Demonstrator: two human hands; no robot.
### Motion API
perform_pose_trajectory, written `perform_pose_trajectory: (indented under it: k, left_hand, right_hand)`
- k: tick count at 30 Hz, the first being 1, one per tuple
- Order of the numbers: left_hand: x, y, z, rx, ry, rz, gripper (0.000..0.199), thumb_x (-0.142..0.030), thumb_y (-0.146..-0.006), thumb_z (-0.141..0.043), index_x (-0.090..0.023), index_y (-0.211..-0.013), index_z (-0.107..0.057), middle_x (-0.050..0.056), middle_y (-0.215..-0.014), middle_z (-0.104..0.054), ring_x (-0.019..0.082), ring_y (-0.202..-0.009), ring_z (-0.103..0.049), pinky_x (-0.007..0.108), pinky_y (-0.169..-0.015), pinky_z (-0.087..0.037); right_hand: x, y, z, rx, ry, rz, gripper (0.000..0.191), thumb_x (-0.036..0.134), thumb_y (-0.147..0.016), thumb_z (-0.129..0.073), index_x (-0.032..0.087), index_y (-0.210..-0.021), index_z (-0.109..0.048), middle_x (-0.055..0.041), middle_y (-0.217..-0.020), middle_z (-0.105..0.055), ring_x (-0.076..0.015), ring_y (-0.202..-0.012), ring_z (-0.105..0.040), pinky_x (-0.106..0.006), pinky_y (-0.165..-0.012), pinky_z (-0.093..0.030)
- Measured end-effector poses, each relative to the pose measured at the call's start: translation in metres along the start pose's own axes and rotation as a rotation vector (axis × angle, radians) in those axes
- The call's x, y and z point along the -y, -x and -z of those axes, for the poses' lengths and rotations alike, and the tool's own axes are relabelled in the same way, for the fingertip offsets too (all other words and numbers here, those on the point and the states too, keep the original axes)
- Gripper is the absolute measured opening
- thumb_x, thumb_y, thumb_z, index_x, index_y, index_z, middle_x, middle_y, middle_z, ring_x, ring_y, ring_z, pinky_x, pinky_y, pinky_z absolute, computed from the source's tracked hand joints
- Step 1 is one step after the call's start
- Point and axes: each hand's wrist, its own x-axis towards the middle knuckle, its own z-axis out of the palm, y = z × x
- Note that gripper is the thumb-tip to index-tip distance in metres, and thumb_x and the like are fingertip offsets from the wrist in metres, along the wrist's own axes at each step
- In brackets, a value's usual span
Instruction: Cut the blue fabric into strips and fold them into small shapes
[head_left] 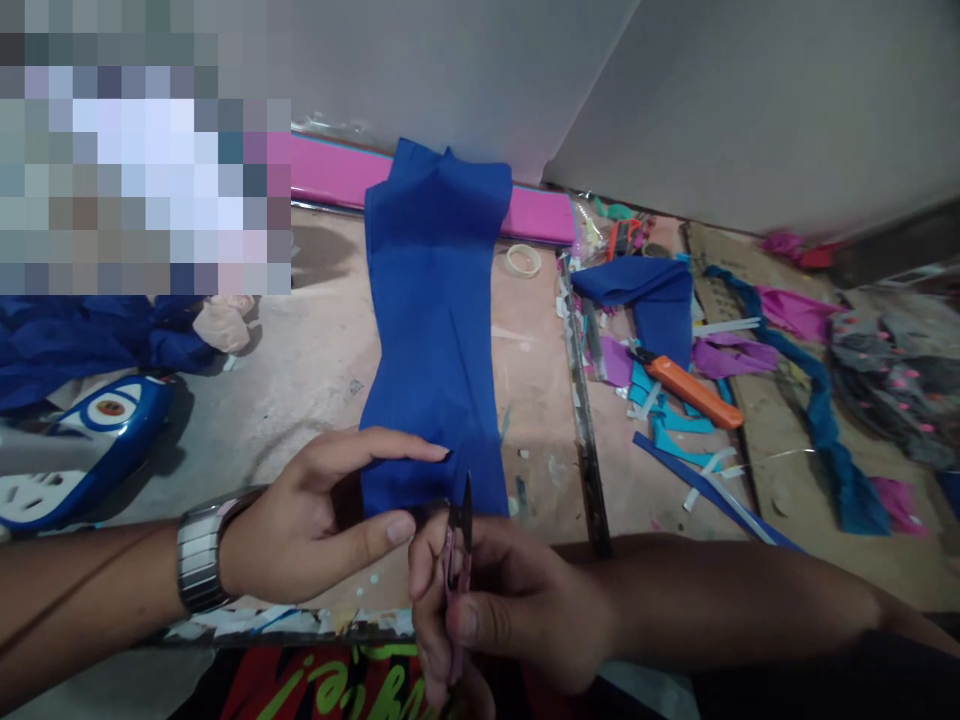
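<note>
A long strip of blue cloth [435,290] runs away from me over the table, its near end by my hands. My left hand [300,515], with a metal watch on its wrist, is at that end. Its index finger stretches over the cloth, and the thumb is apart from it, by the near edge; the other fingers are mostly hidden. In my right hand [510,610] is a small pair of scissors [459,545] with pinkish handles, blades pointing away from me. The blade tip overlaps the cloth's near end in view; whether it touches cannot be made out.
A blue-and-white clothes iron [112,440] and crumpled dark blue cloth [97,335] are at left. A pink box [337,170] lies behind the strip, a tape roll [523,262] beside it. Right are an orange cutter [697,390], scraps and cardboard [780,450].
</note>
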Motion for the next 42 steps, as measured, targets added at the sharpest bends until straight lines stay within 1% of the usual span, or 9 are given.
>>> perform_pose_trajectory:
  k: [2, 6, 10, 14, 17, 22, 27, 36, 42]
  left_hand:
    - [0.000, -0.001, 0.000, 0.027, 0.002, -0.034, 0.048, -0.022, -0.090, -0.073, -0.031, -0.137, -0.065, 0.003, -0.109, -0.079, 0.018, -0.084, -0.075, 0.029, -0.079, -0.061]
    - [-0.001, -0.002, 0.000, 0.087, 0.022, -0.073, 0.049, -0.020, -0.093, -0.069, -0.031, -0.140, -0.064, 0.002, -0.099, -0.081, 0.017, -0.076, -0.075, 0.026, -0.071, -0.059]
    - [-0.001, -0.001, 0.001, 0.059, -0.082, -0.080, 0.046, -0.020, -0.091, -0.069, -0.030, -0.136, -0.068, 0.004, -0.110, -0.082, 0.018, -0.080, -0.077, 0.029, -0.076, -0.061]
    - [0.000, 0.000, 0.002, 0.058, -0.053, -0.057, 0.048, -0.016, -0.090, -0.068, -0.029, -0.136, -0.066, 0.004, -0.111, -0.081, 0.018, -0.087, -0.077, 0.027, -0.078, -0.061]
    - [0.001, 0.000, 0.003, 0.075, -0.035, -0.028, 0.049, -0.015, -0.089, -0.069, -0.027, -0.136, -0.064, 0.004, -0.110, -0.080, 0.017, -0.088, -0.076, 0.027, -0.081, -0.062]
    - [0.003, 0.001, 0.003, 0.073, -0.083, -0.046, 0.049, -0.017, -0.089, -0.070, -0.027, -0.136, -0.066, 0.004, -0.116, -0.080, 0.017, -0.084, -0.076, 0.029, -0.077, -0.060]
    - [0.003, 0.002, 0.002, 0.058, -0.090, -0.076, 0.047, -0.015, -0.091, -0.070, -0.028, -0.136, -0.068, 0.005, -0.123, -0.080, 0.017, -0.085, -0.077, 0.029, -0.076, -0.060]
    - [0.005, 0.001, 0.002, 0.067, -0.012, -0.111, 0.047, -0.014, -0.092, -0.070, -0.023, -0.138, -0.067, 0.008, -0.125, -0.079, 0.018, -0.095, -0.079, 0.026, -0.084, -0.062]
    - [0.004, 0.001, 0.002, 0.099, -0.020, -0.102, 0.050, -0.012, -0.091, -0.070, -0.022, -0.140, -0.066, 0.007, -0.126, -0.078, 0.017, -0.095, -0.079, 0.024, -0.082, -0.062]
  right_hand:
    - [0.000, -0.001, 0.000, -0.005, 0.007, 0.001, 0.043, 0.051, -0.093, -0.074, 0.018, -0.109, -0.054, -0.0008, -0.080, -0.069, -0.0076, -0.056, -0.066, -0.012, -0.045, -0.049]
    - [0.000, -0.003, 0.000, -0.073, 0.012, -0.038, 0.045, 0.051, -0.089, -0.078, 0.017, -0.106, -0.055, -0.0016, -0.078, -0.071, -0.0094, -0.058, -0.068, -0.015, -0.047, -0.054]
    - [0.001, -0.004, -0.001, -0.120, -0.001, -0.077, 0.044, 0.050, -0.085, -0.083, 0.015, -0.096, -0.059, -0.0037, -0.078, -0.074, -0.0113, -0.062, -0.071, -0.015, -0.046, -0.056]
    - [0.005, -0.005, -0.002, -0.170, 0.010, -0.080, 0.039, 0.043, -0.082, -0.086, 0.014, -0.086, -0.061, -0.0044, -0.077, -0.075, -0.0101, -0.061, -0.070, -0.014, -0.045, -0.056]
    - [0.010, -0.006, -0.004, -0.224, 0.051, -0.079, 0.036, 0.040, -0.080, -0.088, 0.013, -0.083, -0.064, -0.0030, -0.075, -0.075, -0.0081, -0.057, -0.068, -0.012, -0.042, -0.053]
    - [0.017, -0.007, -0.007, -0.267, 0.114, -0.082, 0.034, 0.041, -0.082, -0.086, 0.013, -0.084, -0.067, -0.0028, -0.075, -0.076, -0.0077, -0.057, -0.067, -0.009, -0.039, -0.048]
    - [0.017, -0.006, -0.006, -0.278, 0.152, -0.093, 0.039, 0.047, -0.083, -0.085, 0.014, -0.084, -0.064, -0.0012, -0.071, -0.074, -0.0057, -0.051, -0.060, -0.010, -0.038, -0.046]
    - [0.019, -0.006, -0.007, -0.260, 0.177, -0.089, 0.039, 0.050, -0.086, -0.081, 0.014, -0.089, -0.064, -0.0004, -0.069, -0.073, -0.0049, -0.048, -0.056, -0.011, -0.038, -0.043]
    - [0.021, -0.005, -0.009, -0.272, 0.190, -0.094, 0.039, 0.050, -0.087, -0.080, 0.014, -0.090, -0.064, 0.0001, -0.071, -0.073, -0.0036, -0.047, -0.053, -0.011, -0.038, -0.042]
